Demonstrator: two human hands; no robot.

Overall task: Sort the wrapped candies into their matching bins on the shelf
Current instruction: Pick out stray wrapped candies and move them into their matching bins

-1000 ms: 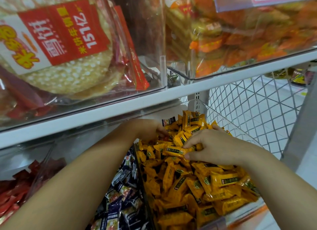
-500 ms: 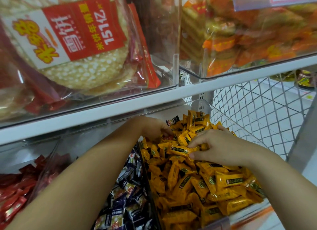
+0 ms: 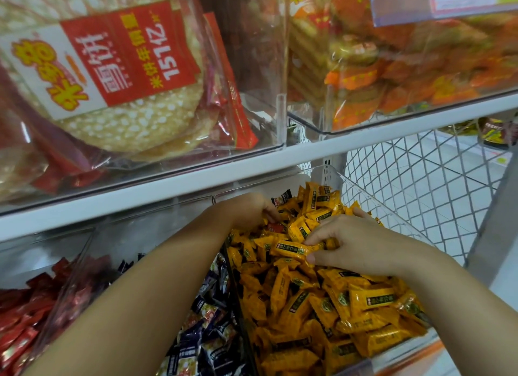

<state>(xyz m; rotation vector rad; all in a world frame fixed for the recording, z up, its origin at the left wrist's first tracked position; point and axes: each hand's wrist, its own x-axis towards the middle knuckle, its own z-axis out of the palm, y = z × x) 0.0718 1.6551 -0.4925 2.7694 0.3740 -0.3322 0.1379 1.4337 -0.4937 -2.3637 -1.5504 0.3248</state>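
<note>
A clear bin (image 3: 364,192) on the lower shelf is heaped with yellow wrapped candies (image 3: 302,297). My right hand (image 3: 350,240) lies on the heap and pinches one yellow candy (image 3: 297,249) between thumb and fingers. My left hand (image 3: 252,209) reaches to the back of the same bin, its fingers curled into the candies near a red wrapper (image 3: 276,226) and a dark wrapper (image 3: 283,197); whether it holds one is hidden. The bin to the left holds dark blue wrapped candies (image 3: 207,333). A further bin at far left holds red wrapped candies (image 3: 25,319).
The white shelf edge (image 3: 168,185) runs just above my hands. On it stand clear bins with big rice cracker packs (image 3: 117,76) and orange packets (image 3: 406,67). A white wire mesh panel (image 3: 420,185) closes the right side, by a grey upright (image 3: 493,221).
The view has shifted a little, so the shelf sits further right in the picture. Both hands stay in the yellow bin, the right one still pinching the same candy.
</note>
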